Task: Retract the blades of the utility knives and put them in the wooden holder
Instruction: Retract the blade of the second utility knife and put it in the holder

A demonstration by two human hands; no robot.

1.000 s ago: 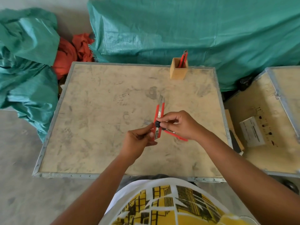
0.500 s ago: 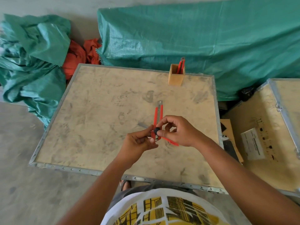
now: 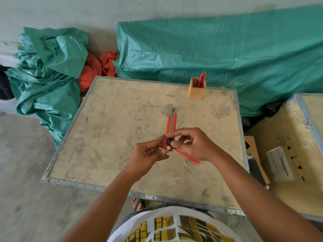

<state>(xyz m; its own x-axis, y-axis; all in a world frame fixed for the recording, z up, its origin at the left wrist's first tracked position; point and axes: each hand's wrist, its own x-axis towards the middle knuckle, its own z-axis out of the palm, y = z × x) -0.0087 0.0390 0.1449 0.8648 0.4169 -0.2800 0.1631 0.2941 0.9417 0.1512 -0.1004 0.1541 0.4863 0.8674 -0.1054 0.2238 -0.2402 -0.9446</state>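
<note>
A red utility knife point(image 3: 170, 127) is held upright over the middle of the table, a short stub of blade showing at its far tip. My left hand point(image 3: 148, 154) pinches its lower end. My right hand point(image 3: 194, 145) has thumb and fingers on the knife's black wheel. A second red utility knife point(image 3: 189, 157) lies on the table, partly hidden under my right hand. The wooden holder point(image 3: 196, 90) stands at the table's far edge with a red knife point(image 3: 202, 78) sticking out of it.
The worn table point(image 3: 108, 137) has a metal rim. Green tarpaulin point(image 3: 209, 49) lies bundled behind and left, with orange cloth point(image 3: 97, 69) between. A second crate-like table point(image 3: 288, 154) with a white label stands right. My sandalled foot point(image 3: 139, 203) shows below the near edge.
The blade sticks out less than a second ago; it has slid back into the handle. Both hands stay on the knife, and the view has shifted.
</note>
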